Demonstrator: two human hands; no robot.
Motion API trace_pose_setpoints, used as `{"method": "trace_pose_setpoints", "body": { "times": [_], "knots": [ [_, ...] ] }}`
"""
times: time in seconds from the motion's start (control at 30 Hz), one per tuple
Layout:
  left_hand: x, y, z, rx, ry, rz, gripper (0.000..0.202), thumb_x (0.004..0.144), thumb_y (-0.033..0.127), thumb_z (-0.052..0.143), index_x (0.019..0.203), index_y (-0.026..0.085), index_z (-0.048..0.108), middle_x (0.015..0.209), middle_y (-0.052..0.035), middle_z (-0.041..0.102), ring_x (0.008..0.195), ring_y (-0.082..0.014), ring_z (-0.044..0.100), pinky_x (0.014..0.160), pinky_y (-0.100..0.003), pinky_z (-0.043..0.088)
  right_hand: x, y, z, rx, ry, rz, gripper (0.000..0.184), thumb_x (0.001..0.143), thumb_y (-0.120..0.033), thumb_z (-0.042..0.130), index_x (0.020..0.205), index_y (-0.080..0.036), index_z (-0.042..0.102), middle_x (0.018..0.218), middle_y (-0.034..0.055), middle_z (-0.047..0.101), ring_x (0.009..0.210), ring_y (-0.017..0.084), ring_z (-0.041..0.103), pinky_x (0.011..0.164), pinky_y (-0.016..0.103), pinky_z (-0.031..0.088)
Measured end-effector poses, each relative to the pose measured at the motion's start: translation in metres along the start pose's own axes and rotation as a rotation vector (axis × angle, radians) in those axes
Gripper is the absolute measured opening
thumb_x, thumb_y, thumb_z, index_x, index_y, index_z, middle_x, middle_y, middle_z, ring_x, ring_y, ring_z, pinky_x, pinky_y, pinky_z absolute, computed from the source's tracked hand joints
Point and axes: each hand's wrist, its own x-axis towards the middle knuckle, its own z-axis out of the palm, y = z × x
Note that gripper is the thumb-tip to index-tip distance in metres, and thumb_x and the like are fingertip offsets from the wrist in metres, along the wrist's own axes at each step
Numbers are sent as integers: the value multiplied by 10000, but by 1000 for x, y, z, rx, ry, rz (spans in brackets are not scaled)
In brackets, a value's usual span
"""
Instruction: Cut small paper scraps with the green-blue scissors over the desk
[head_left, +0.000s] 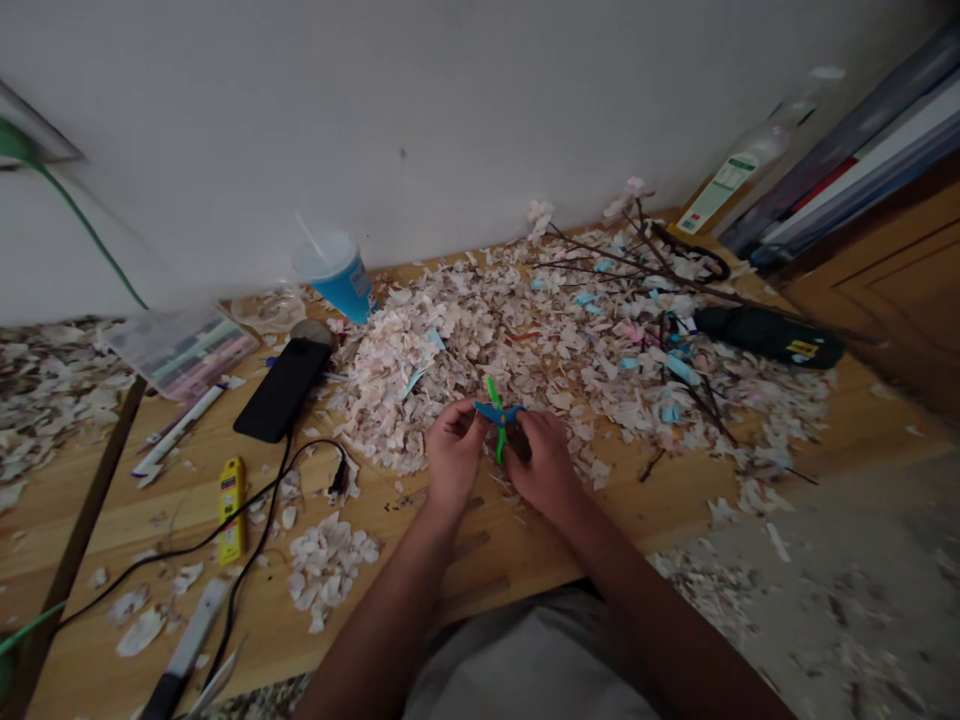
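Note:
Small blue-and-green scissors (pixel 502 418) are spread in a cross above the front of the table. My right hand (pixel 541 458) is closed around their handle side. On the other side, the fingers of my left hand (pixel 454 450) pinch together at the blue tip; whether a petal is also between them cannot be made out. Just beyond both hands lies a broad heap of pale dried petals (pixel 405 370). A smaller petal pile (pixel 330 565) rests on the wooden table (pixel 405 590) left of my left forearm.
A blue cup (pixel 345 285) with a straw stands by the wall. At left lie a phone (pixel 283 390), a yellow packet (pixel 232 510), a black cable (pixel 180 550), a cutter-like tool (pixel 187 645) and a clear pen case (pixel 187 355). Blossom twigs (pixel 660 270) and a bottle (pixel 724 190) occupy the right.

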Motion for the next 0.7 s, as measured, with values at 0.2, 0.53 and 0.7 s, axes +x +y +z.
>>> {"method": "trace_pose_setpoints", "body": {
  "times": [0.2, 0.53, 0.7],
  "knots": [
    [2, 4, -2, 13, -43, -62, 178, 736, 335, 764, 797, 173, 718, 691, -1, 679, 601, -103, 580, 595, -210, 463, -1, 0, 0, 10, 19, 16, 265, 813, -176, 554, 1077, -199, 569, 979, 119, 645, 964, 310, 552, 861, 475, 477],
    [3, 8, -3, 30, -57, -87, 141, 719, 289, 760, 781, 174, 708, 699, 7, 680, 612, -97, 581, 615, -207, 458, -3, 5, 4, 0, 37, 4, 336, 833, -212, 566, 1168, -184, 561, 1028, 139, 647, 1012, 323, 550, 902, 501, 475],
    [3, 7, -2, -1, -75, -109, 181, 760, 350, 736, 770, 172, 707, 682, 0, 668, 627, -110, 592, 613, -215, 468, -2, 4, 3, -7, 12, 23, 291, 826, -211, 569, 1116, -189, 573, 983, 126, 644, 977, 320, 548, 887, 500, 476]
  ]
}}
